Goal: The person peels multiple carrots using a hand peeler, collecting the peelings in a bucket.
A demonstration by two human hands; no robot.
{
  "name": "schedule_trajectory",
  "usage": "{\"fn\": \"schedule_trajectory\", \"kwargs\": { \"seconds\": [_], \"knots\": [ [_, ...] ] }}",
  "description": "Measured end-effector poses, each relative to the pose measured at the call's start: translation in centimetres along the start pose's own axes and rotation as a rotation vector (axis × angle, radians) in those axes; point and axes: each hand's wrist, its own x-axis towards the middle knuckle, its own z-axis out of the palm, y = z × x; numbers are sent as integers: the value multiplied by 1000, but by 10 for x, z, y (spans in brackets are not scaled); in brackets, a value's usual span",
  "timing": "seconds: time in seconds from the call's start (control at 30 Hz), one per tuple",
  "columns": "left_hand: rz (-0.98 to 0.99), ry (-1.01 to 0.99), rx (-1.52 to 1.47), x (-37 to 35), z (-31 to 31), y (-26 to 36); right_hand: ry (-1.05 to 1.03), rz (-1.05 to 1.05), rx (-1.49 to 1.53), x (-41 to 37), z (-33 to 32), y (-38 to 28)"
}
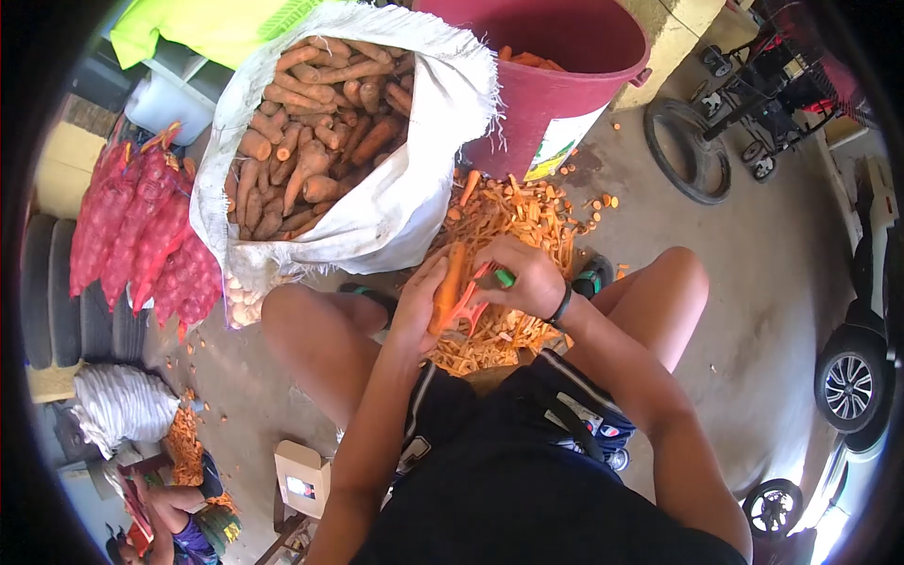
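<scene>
Upright in my left hand (pixel 421 299) is a carrot (pixel 447 287), its surface bright orange. My right hand (pixel 527 276) is closed around a peeler (pixel 474 299) with red and green parts, which lies against the carrot's right side. Beneath both hands, a heap of peelings and cut carrot ends (pixel 523 212) spreads over the floor between my legs. Ahead and to the left, an open white sack (pixel 377 240) holds many unpeeled carrots (pixel 306 169). Behind the heap stands a dark red bucket (pixel 574 33) with some orange carrots inside.
Red mesh bags (pixel 141 226) hang at the left beside stacked tires (pixel 52 292). Another person (pixel 169 513) sits at the lower left near more peelings (pixel 185 443). A loose tire (pixel 687 151) lies at the upper right, and a cardboard box (pixel 303 478) stands by my left leg.
</scene>
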Motion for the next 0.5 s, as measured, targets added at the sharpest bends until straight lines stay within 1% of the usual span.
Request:
{"fn": "schedule_trajectory", "kwargs": {
  "seconds": [0.03, 0.13, 0.17, 0.23, 0.3, 0.33, 0.37, 0.4, 0.47, 0.5],
  "knots": [
    [4, -121, 73, 1, -13, -4, -10, -83, -60, -2, 3, -3],
    [-61, -159, 85, -3, -23, -10, 112, 106, -190, 9, -18, 21],
    [-28, -78, 110, -4, -17, -12, 168, 172, -228, 12, -25, 26],
    [-48, -126, 67, -8, -17, -9, 274, 294, -299, 18, -36, 30],
    [-36, -170, 19, -8, -18, -4, 169, 171, -105, 11, -22, 16],
    [-23, -90, 15, -10, -8, -2, 110, 112, -6, 7, -12, 3],
    [-12, -7, 12, -11, 7, -2, -37, 63, 72, 3, -7, -12],
    [-1, 76, 12, -12, 14, -1, -24, 24, 16, 5, -6, -10],
    [-14, -78, 107, -5, -20, -6, 6, -46, -85, 5, -2, -4],
    [-32, -159, 160, -5, -32, -10, 60, 45, -136, 6, -5, 9]
  ]
}}
